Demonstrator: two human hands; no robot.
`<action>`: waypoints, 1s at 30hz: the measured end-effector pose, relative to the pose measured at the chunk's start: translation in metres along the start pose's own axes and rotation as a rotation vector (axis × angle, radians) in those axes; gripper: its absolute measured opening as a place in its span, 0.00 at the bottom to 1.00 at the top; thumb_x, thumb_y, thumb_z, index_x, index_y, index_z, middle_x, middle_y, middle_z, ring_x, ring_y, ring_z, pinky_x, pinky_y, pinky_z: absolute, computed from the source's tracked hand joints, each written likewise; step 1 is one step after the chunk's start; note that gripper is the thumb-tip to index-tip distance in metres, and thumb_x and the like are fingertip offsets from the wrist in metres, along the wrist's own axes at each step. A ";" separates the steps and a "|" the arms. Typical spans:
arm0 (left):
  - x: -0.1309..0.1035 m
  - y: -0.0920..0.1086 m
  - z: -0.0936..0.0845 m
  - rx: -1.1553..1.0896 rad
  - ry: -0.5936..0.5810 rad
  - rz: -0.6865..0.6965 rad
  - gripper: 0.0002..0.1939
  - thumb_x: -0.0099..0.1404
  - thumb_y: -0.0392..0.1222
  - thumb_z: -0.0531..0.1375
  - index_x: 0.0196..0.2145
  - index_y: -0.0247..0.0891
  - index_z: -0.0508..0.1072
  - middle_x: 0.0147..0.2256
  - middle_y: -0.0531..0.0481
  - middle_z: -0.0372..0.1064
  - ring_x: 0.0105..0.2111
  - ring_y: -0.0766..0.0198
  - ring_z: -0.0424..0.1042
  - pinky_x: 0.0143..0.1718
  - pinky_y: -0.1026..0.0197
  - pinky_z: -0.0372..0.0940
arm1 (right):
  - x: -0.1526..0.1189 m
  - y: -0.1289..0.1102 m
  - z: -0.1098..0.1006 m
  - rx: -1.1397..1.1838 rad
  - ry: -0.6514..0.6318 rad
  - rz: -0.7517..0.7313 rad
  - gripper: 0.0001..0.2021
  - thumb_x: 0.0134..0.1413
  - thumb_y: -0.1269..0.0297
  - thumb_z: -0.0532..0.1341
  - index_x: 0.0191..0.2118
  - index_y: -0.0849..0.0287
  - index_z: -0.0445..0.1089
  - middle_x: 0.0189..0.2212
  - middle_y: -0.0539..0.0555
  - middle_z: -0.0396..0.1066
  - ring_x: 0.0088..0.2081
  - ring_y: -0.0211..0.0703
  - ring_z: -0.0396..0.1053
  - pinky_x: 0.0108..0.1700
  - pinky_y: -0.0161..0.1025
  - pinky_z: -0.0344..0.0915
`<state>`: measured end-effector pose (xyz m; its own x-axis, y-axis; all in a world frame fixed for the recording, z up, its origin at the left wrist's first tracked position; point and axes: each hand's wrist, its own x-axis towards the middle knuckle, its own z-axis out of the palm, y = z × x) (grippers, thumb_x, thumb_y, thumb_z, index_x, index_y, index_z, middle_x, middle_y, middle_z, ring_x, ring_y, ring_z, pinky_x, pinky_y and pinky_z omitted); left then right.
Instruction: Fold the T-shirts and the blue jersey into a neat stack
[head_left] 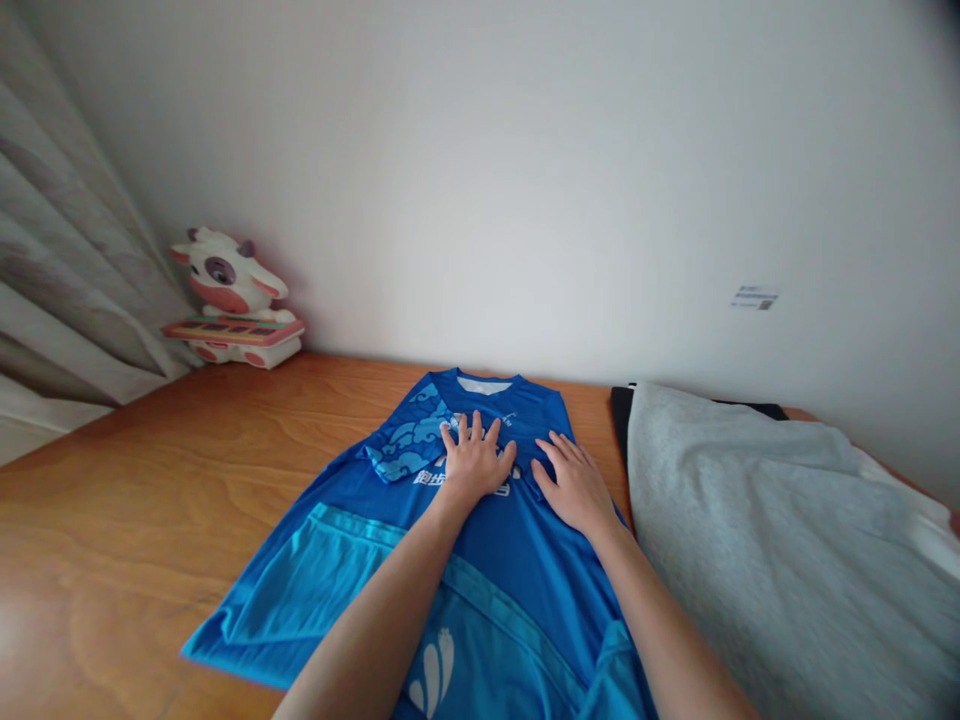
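Note:
A blue sports shirt point(510, 540) with white print lies on the wooden table, its white-lined collar toward the wall. The patterned left sleeve is folded in over the chest, and lighter blue fabric crosses the lower part. My left hand point(475, 462) rests flat on the chest print with its fingers spread. Over the right side of the shirt, by the right sleeve, my right hand point(576, 485) lies with its fingers apart and thumb out. Neither hand grips the fabric. The lower part of the shirt is partly hidden by my forearms.
Grey cloth point(750, 520) lies on the right, with black fabric point(621, 410) showing beneath it. A cow toy with a keyboard point(236, 300) stands at the back left beside a curtain point(67, 240). The wooden table point(135, 520) meets a white wall.

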<state>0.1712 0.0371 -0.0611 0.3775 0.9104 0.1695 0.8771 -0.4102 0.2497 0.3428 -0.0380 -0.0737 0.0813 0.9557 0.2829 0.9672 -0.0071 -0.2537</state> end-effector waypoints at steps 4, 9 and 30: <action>-0.002 0.001 -0.003 0.026 0.018 0.018 0.31 0.74 0.56 0.44 0.69 0.42 0.61 0.70 0.36 0.51 0.70 0.33 0.47 0.64 0.23 0.37 | -0.003 0.000 0.000 -0.026 0.029 -0.002 0.23 0.68 0.57 0.52 0.62 0.60 0.68 0.66 0.63 0.62 0.69 0.57 0.55 0.69 0.59 0.49; 0.000 0.001 -0.004 0.051 -0.019 -0.004 0.32 0.73 0.58 0.46 0.69 0.44 0.59 0.71 0.38 0.50 0.70 0.35 0.46 0.65 0.25 0.38 | -0.010 -0.005 -0.008 -0.070 -0.012 0.020 0.24 0.68 0.59 0.49 0.63 0.61 0.67 0.66 0.63 0.62 0.69 0.57 0.55 0.69 0.60 0.47; 0.002 -0.002 0.002 0.060 -0.009 0.008 0.33 0.73 0.60 0.46 0.69 0.45 0.59 0.71 0.36 0.49 0.70 0.34 0.47 0.65 0.24 0.38 | -0.062 -0.011 -0.018 0.017 0.165 -0.070 0.17 0.64 0.67 0.52 0.52 0.57 0.74 0.56 0.61 0.72 0.58 0.55 0.68 0.63 0.58 0.56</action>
<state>0.1701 0.0396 -0.0630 0.3866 0.9077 0.1629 0.8903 -0.4134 0.1907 0.3317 -0.1021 -0.0722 0.0531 0.8925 0.4480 0.9679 0.0644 -0.2431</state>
